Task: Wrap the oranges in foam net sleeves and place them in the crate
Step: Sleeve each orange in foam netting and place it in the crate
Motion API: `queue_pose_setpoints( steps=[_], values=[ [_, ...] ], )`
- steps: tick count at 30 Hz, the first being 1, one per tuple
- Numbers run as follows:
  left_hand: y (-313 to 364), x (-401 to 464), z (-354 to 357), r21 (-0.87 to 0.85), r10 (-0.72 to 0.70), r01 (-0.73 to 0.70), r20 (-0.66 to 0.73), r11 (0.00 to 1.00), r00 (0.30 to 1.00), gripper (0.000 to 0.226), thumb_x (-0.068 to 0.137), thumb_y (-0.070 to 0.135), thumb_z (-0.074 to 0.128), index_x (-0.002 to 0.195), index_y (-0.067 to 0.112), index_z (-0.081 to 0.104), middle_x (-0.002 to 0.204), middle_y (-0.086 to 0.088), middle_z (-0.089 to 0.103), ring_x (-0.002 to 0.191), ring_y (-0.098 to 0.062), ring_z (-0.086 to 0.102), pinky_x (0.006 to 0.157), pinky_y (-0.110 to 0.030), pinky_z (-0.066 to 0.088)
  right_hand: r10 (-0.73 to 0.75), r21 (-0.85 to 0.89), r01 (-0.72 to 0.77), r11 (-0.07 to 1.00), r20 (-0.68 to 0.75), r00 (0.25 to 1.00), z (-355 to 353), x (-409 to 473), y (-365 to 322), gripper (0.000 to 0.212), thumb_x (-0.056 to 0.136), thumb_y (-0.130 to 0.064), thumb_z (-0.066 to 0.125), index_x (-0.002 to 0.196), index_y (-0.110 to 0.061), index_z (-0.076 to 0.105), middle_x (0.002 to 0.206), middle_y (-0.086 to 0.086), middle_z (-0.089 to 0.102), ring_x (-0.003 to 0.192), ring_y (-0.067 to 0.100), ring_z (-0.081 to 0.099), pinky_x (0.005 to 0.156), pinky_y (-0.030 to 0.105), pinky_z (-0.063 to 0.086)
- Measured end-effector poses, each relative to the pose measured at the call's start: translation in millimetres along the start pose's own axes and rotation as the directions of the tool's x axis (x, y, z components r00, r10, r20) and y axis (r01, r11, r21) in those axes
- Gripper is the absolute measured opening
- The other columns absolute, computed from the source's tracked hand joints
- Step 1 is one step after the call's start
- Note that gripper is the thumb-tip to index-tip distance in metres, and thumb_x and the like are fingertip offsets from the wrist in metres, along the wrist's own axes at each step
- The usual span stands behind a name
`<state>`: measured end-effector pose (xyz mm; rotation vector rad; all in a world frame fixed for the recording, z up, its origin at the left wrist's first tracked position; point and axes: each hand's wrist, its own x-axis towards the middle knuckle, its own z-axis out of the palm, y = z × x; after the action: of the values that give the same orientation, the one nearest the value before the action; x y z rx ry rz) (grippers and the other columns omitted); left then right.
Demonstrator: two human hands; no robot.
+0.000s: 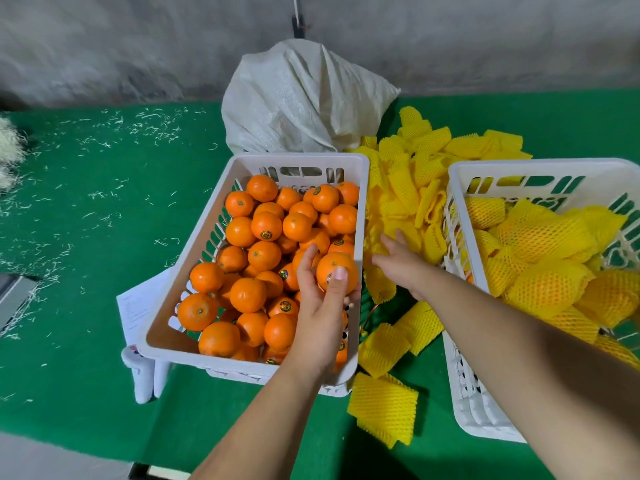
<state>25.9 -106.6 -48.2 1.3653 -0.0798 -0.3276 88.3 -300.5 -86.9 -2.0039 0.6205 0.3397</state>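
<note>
While the crate [460,174] at the bench's right edge already holds a layer of wrapped oranges [540,237], you still have a heap of bare ones in the basket [242,161] at mid-bench, so much remains. Your left hand [322,306] curls round one orange [336,271] just above the basket's right rim; your right hand [401,265], fingers spread and holding nothing, reaches onto the loose foam sleeves [415,188] between the two containers

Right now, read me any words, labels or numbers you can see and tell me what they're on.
No text can be read.
Round stickers on the oranges, such as this one: too small and blurred to read.
Paper sheet under the left crate: faint lines, not legible.
</note>
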Motion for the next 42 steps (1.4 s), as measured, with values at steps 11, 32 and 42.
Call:
queue_pose_setpoints(
  steps=[11, 32, 42],
  values=[
    [9.0, -3.3, 9.7, 0.030, 0.046, -0.046, -0.023, 0.998, 0.999, 0.044, 0.096, 0.053, 0.067, 0.137, 0.045, 0.052, 0.126, 0.007, 0.067, 0.109, -0.011, 0.071, 0.085, -0.017, 0.056, 0.023, 0.446, 0.295, 0.845, -0.581, 0.813, -0.7, -68.5, 3.0, 0.020, 0.098, -0.022, 0.069, 0.118, -0.019, 0.071, 0.098, -0.013, 0.068, 0.092, 0.008, 0.066, 0.058, 0.002, 0.044],
    [-0.6, -22.6, 9.0, -0.104, -0.059, 0.095, 0.307, 0.990, 0.950, 0.063, 0.085, 0.057, 0.083, 0.138, 0.029, 0.063, 0.111, -0.018, 0.068, 0.074, -0.033, 0.068, 0.062, -0.033, 0.056, -0.249, 0.401, 0.471, 0.786, -0.493, 0.834, 11.8, -157.7, 9.2, 0.016, 0.098, -0.015, 0.069, 0.102, -0.031, 0.070, 0.090, -0.012, 0.074, 0.088, 0.005, 0.071, 0.079, 0.032, 0.061],
    [0.5, -17.9, 2.3, -0.289, -0.043, 0.157, 0.364, 0.944, 0.931, 0.071, 0.088, 0.014, 0.067, 0.150, 0.038, 0.044, 0.129, -0.014, 0.069, 0.123, -0.035, 0.065, 0.099, -0.042, 0.057, -0.607, 0.012, 0.670, 0.742, -0.411, 0.680, 20.3, -185.0, 3.1, 0.031, 0.092, -0.008, 0.071, 0.117, -0.026, 0.065, 0.105, -0.024, 0.050, 0.099, 0.003, 0.056, 0.081, 0.014, 0.048]
  ],
)
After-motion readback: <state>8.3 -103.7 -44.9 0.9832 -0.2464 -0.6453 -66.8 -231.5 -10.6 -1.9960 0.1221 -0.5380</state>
